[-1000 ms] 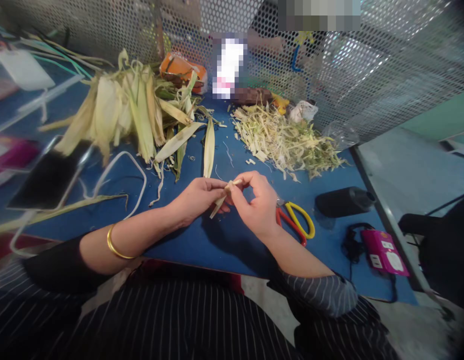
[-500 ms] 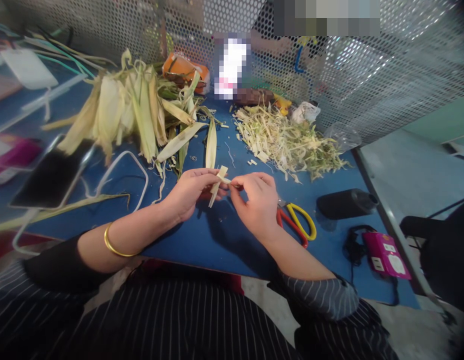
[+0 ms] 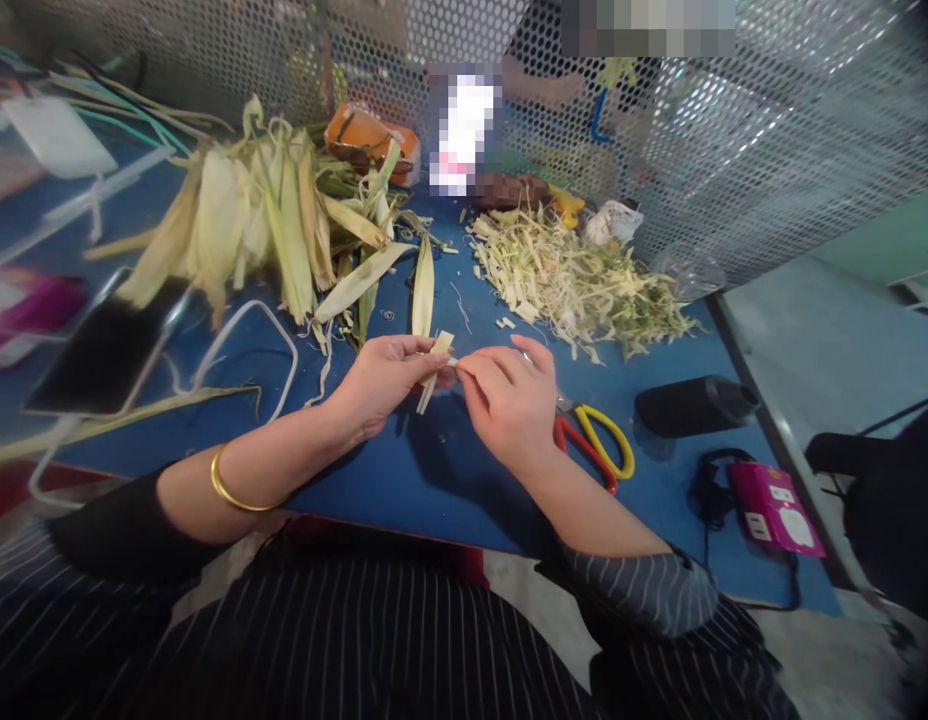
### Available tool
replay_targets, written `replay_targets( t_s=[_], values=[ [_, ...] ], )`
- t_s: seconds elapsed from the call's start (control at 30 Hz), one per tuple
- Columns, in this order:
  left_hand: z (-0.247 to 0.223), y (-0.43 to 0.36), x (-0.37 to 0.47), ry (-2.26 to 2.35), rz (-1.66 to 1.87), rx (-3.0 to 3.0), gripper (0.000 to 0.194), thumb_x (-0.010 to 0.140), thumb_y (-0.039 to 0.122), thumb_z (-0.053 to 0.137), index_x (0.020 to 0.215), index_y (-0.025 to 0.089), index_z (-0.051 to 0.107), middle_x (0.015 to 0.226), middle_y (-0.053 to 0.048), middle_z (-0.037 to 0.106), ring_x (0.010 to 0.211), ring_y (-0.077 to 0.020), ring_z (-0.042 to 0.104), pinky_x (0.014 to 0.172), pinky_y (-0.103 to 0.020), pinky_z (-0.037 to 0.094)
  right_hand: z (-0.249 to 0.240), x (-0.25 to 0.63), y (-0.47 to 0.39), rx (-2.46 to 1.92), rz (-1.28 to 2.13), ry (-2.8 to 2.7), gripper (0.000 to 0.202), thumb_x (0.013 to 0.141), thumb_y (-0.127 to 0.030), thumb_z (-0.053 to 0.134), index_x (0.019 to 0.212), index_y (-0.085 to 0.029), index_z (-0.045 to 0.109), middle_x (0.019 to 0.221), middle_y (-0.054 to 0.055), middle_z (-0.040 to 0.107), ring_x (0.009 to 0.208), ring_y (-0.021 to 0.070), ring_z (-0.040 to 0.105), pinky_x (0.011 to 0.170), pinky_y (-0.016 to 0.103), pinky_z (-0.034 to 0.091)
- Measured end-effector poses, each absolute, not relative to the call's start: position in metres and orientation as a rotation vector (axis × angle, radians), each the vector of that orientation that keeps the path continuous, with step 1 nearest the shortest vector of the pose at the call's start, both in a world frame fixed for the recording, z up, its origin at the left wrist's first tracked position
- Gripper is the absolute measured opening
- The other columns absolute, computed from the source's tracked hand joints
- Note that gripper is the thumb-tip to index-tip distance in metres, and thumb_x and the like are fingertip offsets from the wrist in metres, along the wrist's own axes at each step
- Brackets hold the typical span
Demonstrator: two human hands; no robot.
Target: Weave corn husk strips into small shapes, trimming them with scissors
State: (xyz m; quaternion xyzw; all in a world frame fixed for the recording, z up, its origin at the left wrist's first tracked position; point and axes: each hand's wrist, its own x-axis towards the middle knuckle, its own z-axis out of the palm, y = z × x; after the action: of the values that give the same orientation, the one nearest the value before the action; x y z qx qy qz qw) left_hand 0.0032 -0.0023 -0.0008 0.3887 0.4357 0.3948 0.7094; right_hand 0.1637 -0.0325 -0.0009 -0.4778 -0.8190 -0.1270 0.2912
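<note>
Husk strip (image 3: 441, 345), pale, flat, ribbon-like, pinched w/ L hand (image 3: 381, 378) & R hand (image 3: 513, 400) fingertips.

A folded pale husk strip (image 3: 441, 345) is pinched between the fingertips of the left hand (image 3: 385, 385), and its end is gripped by the right hand (image 3: 513, 405) above the blue table (image 3: 393, 490). The red-and-yellow-handled scissors (image 3: 626, 447) are partly hidden by the right hand. Long husks (image 3: 284, 230) are piled at far left, and shredded pieces (image 3: 576, 275) are heaped at far right. A black bottle (image 3: 689, 405) is laid on its side near a pink socket block (image 3: 783, 508).
</note>
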Motion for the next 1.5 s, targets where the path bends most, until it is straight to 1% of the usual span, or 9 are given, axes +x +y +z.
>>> replay_targets(
  t_s=[0.17,0.37,0.53,0.77,0.9,1.07,1.17,1.33,1.5],
  values=[
    [-0.003,-0.003,0.002,0.918,0.868,0.834,0.022,0.071,0.028,0.072,0.083,0.011,0.069,0.068,-0.002,0.066,0.056,-0.0094,0.058,0.050,-0.020,0.045,-0.003,0.163,-0.033,-1.069,-0.486,-2.359,0.021,0.088,-0.016,0.050,0.107,-0.021,0.058,0.102,0.003,0.067,0.098,0.0145,0.059,0.103,0.038,0.032],
    [-0.006,-0.004,0.005,0.864,0.833,0.758,0.015,0.070,0.023,0.072,0.079,0.013,0.067,0.062,0.001,0.061,0.049,-0.0077,0.052,0.043,-0.019,0.039,-0.003,0.162,-0.034,-0.941,-0.610,-2.408,0.016,0.087,-0.014,0.052,0.098,-0.020,0.061,0.095,0.001,0.067,0.095,0.0137,0.058,0.103,0.037,0.034],
    [-0.007,-0.004,0.007,0.861,0.842,0.721,0.015,0.069,0.020,0.072,0.082,0.012,0.070,0.065,-0.001,0.063,0.049,-0.0063,0.052,0.045,-0.017,0.039,-0.004,0.161,-0.035,-0.893,-0.611,-2.447,0.017,0.087,-0.013,0.050,0.095,-0.022,0.062,0.092,0.001,0.066,0.092,0.0142,0.058,0.102,0.038,0.035],
    [-0.004,-0.005,0.005,0.956,0.851,0.774,0.023,0.067,0.025,0.076,0.087,0.015,0.073,0.075,-0.004,0.070,0.063,-0.0108,0.063,0.059,-0.021,0.049,-0.008,0.159,-0.034,-1.217,0.097,-1.987,0.005,0.085,-0.018,0.054,0.086,-0.020,0.058,0.091,0.004,0.062,0.088,0.0158,0.058,0.081,0.033,0.046],
    [-0.003,-0.005,0.004,0.938,0.819,0.881,0.023,0.072,0.026,0.071,0.091,0.014,0.073,0.078,-0.006,0.070,0.066,-0.0119,0.065,0.058,-0.020,0.049,-0.006,0.157,-0.036,-1.328,0.386,-1.829,0.007,0.085,-0.019,0.053,0.080,-0.021,0.056,0.083,0.002,0.060,0.077,0.0147,0.056,0.073,0.031,0.045],
    [-0.003,-0.005,0.005,0.948,0.822,0.947,0.021,0.075,0.024,0.068,0.093,0.014,0.073,0.071,-0.004,0.068,0.057,-0.0096,0.061,0.051,-0.019,0.047,-0.006,0.158,-0.032,-1.325,0.620,-1.706,0.008,0.085,-0.019,0.054,0.077,-0.020,0.057,0.075,-0.001,0.056,0.070,0.0128,0.054,0.067,0.028,0.045],
    [-0.001,-0.004,0.004,0.957,0.834,0.906,0.021,0.075,0.025,0.069,0.092,0.014,0.072,0.072,-0.004,0.068,0.057,-0.0095,0.062,0.051,-0.019,0.047,-0.006,0.160,-0.030,-1.275,0.568,-1.768,0.006,0.085,-0.019,0.055,0.080,-0.021,0.059,0.081,0.001,0.060,0.077,0.0137,0.057,0.073,0.030,0.046],
    [0.002,0.001,0.000,0.961,0.818,0.755,0.015,0.075,0.021,0.067,0.088,0.012,0.072,0.071,-0.005,0.068,0.059,-0.0103,0.062,0.055,-0.020,0.051,-0.005,0.164,-0.029,-1.153,0.243,-2.017,0.010,0.086,-0.020,0.055,0.089,-0.024,0.064,0.095,0.002,0.066,0.094,0.0157,0.060,0.085,0.034,0.043],
    [0.001,0.005,-0.003,0.894,0.798,0.596,0.016,0.076,0.014,0.062,0.089,0.012,0.071,0.079,-0.006,0.069,0.064,-0.0115,0.062,0.058,-0.022,0.053,-0.004,0.167,-0.029,-1.056,-0.063,-2.175,0.012,0.085,-0.017,0.057,0.093,-0.023,0.063,0.101,0.001,0.068,0.095,0.0138,0.060,0.096,0.037,0.038]
  ],
)
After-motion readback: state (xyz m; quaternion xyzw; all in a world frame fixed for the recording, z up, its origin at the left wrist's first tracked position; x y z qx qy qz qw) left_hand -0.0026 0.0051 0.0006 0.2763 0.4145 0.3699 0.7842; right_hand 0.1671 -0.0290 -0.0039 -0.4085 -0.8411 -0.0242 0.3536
